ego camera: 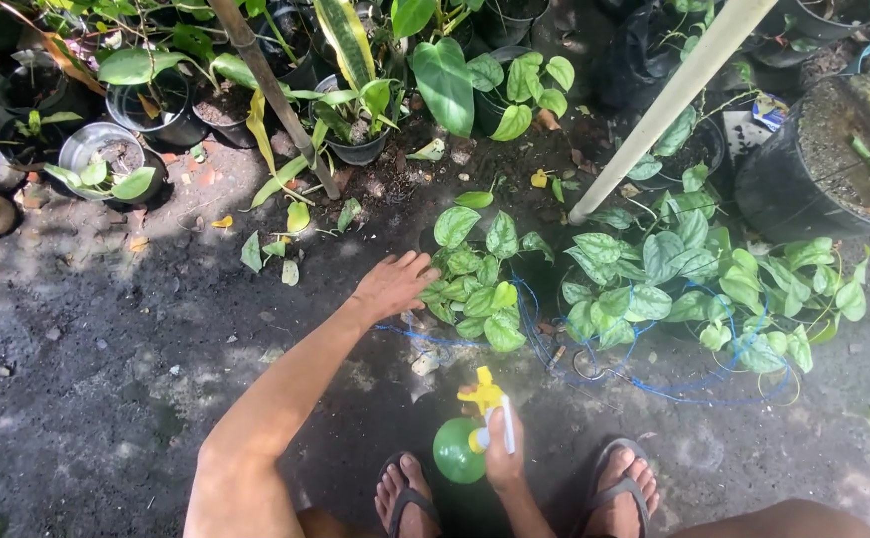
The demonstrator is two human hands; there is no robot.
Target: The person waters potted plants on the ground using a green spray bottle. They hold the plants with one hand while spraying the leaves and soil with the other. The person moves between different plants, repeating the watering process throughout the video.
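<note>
My left hand [395, 284] reaches out with fingers spread and touches the leaves of a small green potted plant [477, 274] on the ground. My right hand [503, 453] is closed around the neck of a green spray bottle [458, 450] with a yellow nozzle [485, 392] and a white trigger, held low between my feet. The nozzle points toward the plant.
A larger leafy plant [689, 279] stands to the right, with blue cord [654, 384] looped on the dirt around it. A white pole [669, 105] slants up to the right; a brown pole [271, 90] leans left. Black pots [814, 164] and more plants line the back. My sandalled feet [622, 488] are at the bottom.
</note>
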